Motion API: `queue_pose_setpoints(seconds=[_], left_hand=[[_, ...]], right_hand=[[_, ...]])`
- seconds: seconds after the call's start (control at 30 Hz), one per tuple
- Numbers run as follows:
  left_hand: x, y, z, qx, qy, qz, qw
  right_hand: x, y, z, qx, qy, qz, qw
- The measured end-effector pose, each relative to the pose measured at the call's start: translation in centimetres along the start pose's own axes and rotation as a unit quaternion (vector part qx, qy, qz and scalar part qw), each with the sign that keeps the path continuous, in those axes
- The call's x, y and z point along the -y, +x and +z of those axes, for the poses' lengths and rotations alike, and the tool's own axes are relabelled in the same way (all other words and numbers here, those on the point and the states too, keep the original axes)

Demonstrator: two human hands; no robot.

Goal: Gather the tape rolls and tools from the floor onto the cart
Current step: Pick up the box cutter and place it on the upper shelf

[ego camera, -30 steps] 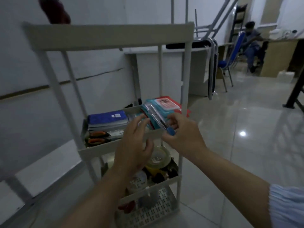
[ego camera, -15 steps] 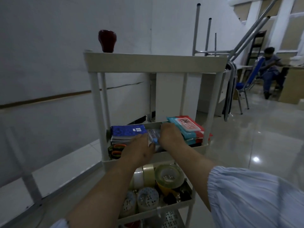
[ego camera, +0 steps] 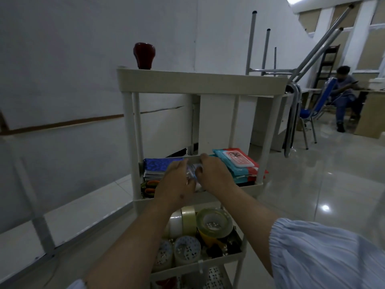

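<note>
A white tiered cart (ego camera: 200, 82) stands in front of me. Over its middle shelf, both hands hold a clear plastic tool pack (ego camera: 192, 173) between them. My left hand (ego camera: 175, 184) grips its left side and my right hand (ego camera: 215, 174) pinches its right side. What is inside the pack is mostly hidden by my fingers. On the shelf below lie several tape rolls (ego camera: 214, 223), some upright (ego camera: 188, 220) and some flat (ego camera: 187, 249). Orange-handled tools (ego camera: 150, 187) lie at the middle shelf's left front.
The middle shelf also holds a blue notebook stack (ego camera: 160, 165) on the left and teal-red wipe packs (ego camera: 236, 161) on the right. A dark red object (ego camera: 144, 55) stands on the top tier. Behind are a wall, upturned chairs (ego camera: 291, 113) and a seated person (ego camera: 343, 94).
My hands have carried the clear pack from in front of the cart down into the middle shelf, between the notebooks and the wipe packs. The view has pulled back and risen.
</note>
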State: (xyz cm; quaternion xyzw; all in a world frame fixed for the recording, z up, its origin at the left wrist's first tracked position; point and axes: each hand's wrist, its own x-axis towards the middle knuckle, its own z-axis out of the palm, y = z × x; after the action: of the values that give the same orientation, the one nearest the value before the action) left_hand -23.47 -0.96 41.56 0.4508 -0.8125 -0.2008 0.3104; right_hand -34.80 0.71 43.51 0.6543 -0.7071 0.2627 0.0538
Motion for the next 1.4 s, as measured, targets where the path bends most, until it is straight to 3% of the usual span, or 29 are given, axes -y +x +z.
queue_pose_setpoints(seconds=[0.2,0.33,0.53,0.63,0.77,1.03,1.2,1.4], left_hand=[[0.1,-2.9,-0.5,-0.096,0.0,0.05,0.994],[2.0,-6.2,-0.2,-0.112,0.002,0.059,0.992],[9.0,-12.9,-0.7,-0.147,0.107,0.083,0.98],[13.5,-16.8,-1.7,-0.146,0.151,0.009,0.978],[20.3,-22.7,-3.4,-0.131,0.161,-0.131,0.97],[33.6,-36.7,-2.7,-0.111,0.141,-0.363,0.914],[38.0,-45.8,0.1,-0.059,0.122,-0.441,0.887],[42.2,-52.1,2.0,0.004,0.108,-0.465,0.878]], right_hand=[[0.8,-2.7,1.8,-0.118,0.089,-0.067,0.987],[1.4,-5.0,4.3,-0.157,0.114,-0.115,0.974],[5.0,-8.8,8.4,-0.094,0.208,-0.196,0.954],[7.8,-11.0,11.8,-0.075,0.221,-0.226,0.946],[11.7,-14.0,17.5,0.023,0.251,-0.216,0.943],[17.6,-23.0,32.0,0.233,0.254,-0.181,0.921],[20.3,-31.9,38.8,0.378,0.253,-0.133,0.881],[22.6,-39.0,44.2,0.486,0.178,-0.161,0.84]])
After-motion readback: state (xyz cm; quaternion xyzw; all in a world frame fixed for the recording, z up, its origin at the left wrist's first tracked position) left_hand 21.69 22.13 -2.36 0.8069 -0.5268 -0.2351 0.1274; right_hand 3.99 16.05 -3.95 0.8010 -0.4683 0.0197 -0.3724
